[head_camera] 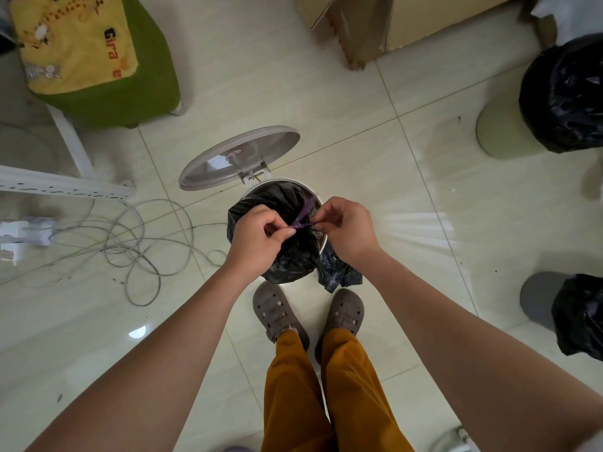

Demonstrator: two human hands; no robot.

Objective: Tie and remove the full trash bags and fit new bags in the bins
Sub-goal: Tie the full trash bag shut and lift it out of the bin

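Observation:
A black trash bag [293, 256] fills a small white pedal bin [321, 203] at my feet, its mouth gathered shut. A purple drawstring [301, 221] runs across the gathered top. My left hand [257, 234] pinches one end of the string and my right hand [346, 228] pinches the other, pulling it taut between them. The bin's round lid [238, 156] stands tipped open behind. A second piece of black bag [339, 272] hangs at the bin's right side.
Two more bins with black bags stand at the right, one cream [509, 128] and one grey [541, 301]. Tangled cables [130, 243] and a power strip [65, 187] lie on the floor at left. A green stool [98, 53] and a cardboard box [375, 24] sit behind.

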